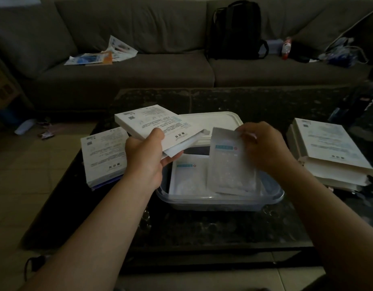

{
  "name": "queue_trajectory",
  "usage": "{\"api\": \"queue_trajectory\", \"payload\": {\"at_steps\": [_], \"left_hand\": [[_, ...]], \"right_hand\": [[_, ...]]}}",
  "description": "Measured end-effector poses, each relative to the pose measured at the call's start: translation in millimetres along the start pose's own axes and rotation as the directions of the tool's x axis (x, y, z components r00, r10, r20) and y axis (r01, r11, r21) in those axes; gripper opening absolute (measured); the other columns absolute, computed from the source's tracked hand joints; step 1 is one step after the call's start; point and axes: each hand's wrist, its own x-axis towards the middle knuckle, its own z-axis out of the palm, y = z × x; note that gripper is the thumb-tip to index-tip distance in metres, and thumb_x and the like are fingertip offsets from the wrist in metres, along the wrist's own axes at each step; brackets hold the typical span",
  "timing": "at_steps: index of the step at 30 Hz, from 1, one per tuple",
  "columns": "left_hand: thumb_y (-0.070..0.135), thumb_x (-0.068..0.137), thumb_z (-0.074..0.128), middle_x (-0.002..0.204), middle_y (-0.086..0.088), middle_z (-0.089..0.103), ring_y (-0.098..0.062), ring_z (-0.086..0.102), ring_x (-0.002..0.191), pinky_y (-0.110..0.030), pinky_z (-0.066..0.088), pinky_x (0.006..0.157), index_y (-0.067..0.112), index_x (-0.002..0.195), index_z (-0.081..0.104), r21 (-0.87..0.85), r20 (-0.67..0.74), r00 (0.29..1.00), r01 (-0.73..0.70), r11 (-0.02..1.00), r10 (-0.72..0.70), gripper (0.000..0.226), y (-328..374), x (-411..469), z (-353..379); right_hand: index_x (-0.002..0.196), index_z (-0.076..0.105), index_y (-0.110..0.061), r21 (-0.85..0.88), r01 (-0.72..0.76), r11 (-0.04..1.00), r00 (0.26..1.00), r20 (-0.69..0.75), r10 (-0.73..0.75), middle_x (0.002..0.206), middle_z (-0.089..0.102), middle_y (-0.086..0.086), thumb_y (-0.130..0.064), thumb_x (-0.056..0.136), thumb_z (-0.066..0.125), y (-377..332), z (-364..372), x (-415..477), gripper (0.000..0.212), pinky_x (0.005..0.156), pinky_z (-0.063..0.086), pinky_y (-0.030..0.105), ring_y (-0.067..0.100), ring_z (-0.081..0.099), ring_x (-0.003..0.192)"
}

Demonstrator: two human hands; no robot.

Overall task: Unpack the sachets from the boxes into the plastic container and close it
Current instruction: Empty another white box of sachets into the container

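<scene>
My left hand (145,153) grips a flat white box (155,123) by its open end, tilted above the left rim of the clear plastic container (219,199). A stack of white sachets (231,162) is pinched at its top edge by my right hand (263,145), its lower end resting inside the container. Another sachet (187,175) lies flat in the container's left half. The container's white lid (215,120) sits just behind it.
A white box (103,154) lies on the dark table (202,227) to the left. Stacked white boxes (328,152) sit at the right. Behind the table is a grey sofa (160,66) with papers, a black backpack (236,30) and a bottle.
</scene>
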Motion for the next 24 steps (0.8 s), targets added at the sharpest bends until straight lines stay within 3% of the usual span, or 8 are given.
{"api": "queue_trajectory", "payload": {"at_steps": [3,6,9,11,14,16,21,24], "left_hand": [[0.007,0.101,0.061,0.114,-0.006,0.077,-0.018,0.080,0.088,-0.035,0.064,0.063,0.015,0.140,0.056,0.010,0.002,1.000,-0.006,1.000,0.006,0.041,-3,1,0],[0.006,0.100,0.061,0.112,-0.006,0.078,-0.018,0.080,0.088,-0.036,0.064,0.062,0.014,0.138,0.058,0.019,0.000,1.000,-0.014,1.000,0.014,0.039,-3,3,1],[0.005,0.101,0.060,0.110,-0.005,0.078,-0.018,0.080,0.088,-0.034,0.064,0.062,0.015,0.137,0.059,0.023,0.008,1.000,-0.015,1.000,0.015,0.037,-2,2,1],[0.006,0.101,0.060,0.111,-0.004,0.077,-0.016,0.080,0.086,-0.034,0.064,0.061,0.015,0.138,0.058,0.026,0.010,1.000,-0.018,0.999,0.018,0.038,-2,1,1],[0.006,0.101,0.060,0.110,-0.003,0.077,-0.011,0.080,0.082,-0.034,0.064,0.061,0.016,0.140,0.056,0.034,0.007,1.000,-0.024,0.999,0.024,0.040,-3,0,1],[0.007,0.101,0.061,0.108,-0.003,0.077,-0.010,0.079,0.080,-0.033,0.063,0.059,0.015,0.140,0.057,0.036,0.005,1.000,-0.025,0.999,0.025,0.039,-3,0,1],[0.007,0.101,0.062,0.110,-0.004,0.077,-0.009,0.079,0.078,-0.033,0.063,0.058,0.014,0.140,0.056,0.050,0.004,1.000,-0.013,0.999,0.013,0.040,-3,1,1],[0.006,0.101,0.061,0.106,-0.001,0.076,-0.007,0.078,0.075,-0.031,0.062,0.058,0.015,0.138,0.057,0.053,0.012,1.000,-0.015,0.998,0.014,0.038,-3,0,2]], "right_hand": [[0.127,0.058,-0.029,-0.279,0.044,0.959,0.996,0.081,-0.022,0.122,0.050,0.004,-0.019,0.093,0.060,1,5,0,0.036,0.083,0.050,0.029,0.021,0.054,0.103],[0.141,0.044,-0.028,-0.458,0.128,0.879,0.990,0.107,-0.089,0.137,0.044,0.007,-0.019,0.089,0.066,-7,8,-6,0.057,0.099,0.043,0.039,0.026,0.045,0.123],[0.137,0.046,-0.028,-0.413,0.213,0.886,0.974,0.167,-0.156,0.132,0.051,0.004,-0.023,0.091,0.064,-23,10,-11,0.049,0.096,0.046,0.035,0.021,0.052,0.117],[0.137,0.048,-0.030,-0.317,0.211,0.925,0.947,0.301,-0.113,0.136,0.051,0.002,-0.035,0.092,0.064,-32,13,-14,0.048,0.099,0.045,0.035,0.020,0.052,0.120],[0.148,0.035,-0.033,-0.295,0.189,0.937,0.843,0.538,-0.001,0.154,0.036,0.001,-0.054,0.087,0.063,-35,16,-20,0.070,0.109,0.035,0.039,0.022,0.038,0.138],[0.152,0.024,-0.034,-0.338,0.190,0.922,0.781,0.621,0.067,0.161,0.022,0.000,-0.062,0.084,0.061,-33,12,-22,0.082,0.114,0.028,0.042,0.023,0.026,0.145],[0.153,0.023,-0.026,-0.374,0.192,0.907,0.728,0.674,0.124,0.158,0.026,0.001,-0.062,0.082,0.064,-31,3,-23,0.089,0.114,0.028,0.043,0.025,0.029,0.142],[0.154,0.014,-0.026,-0.431,0.219,0.875,0.714,0.682,0.157,0.162,0.017,0.004,-0.067,0.082,0.059,-29,5,-22,0.095,0.115,0.026,0.046,0.029,0.022,0.146]]}}
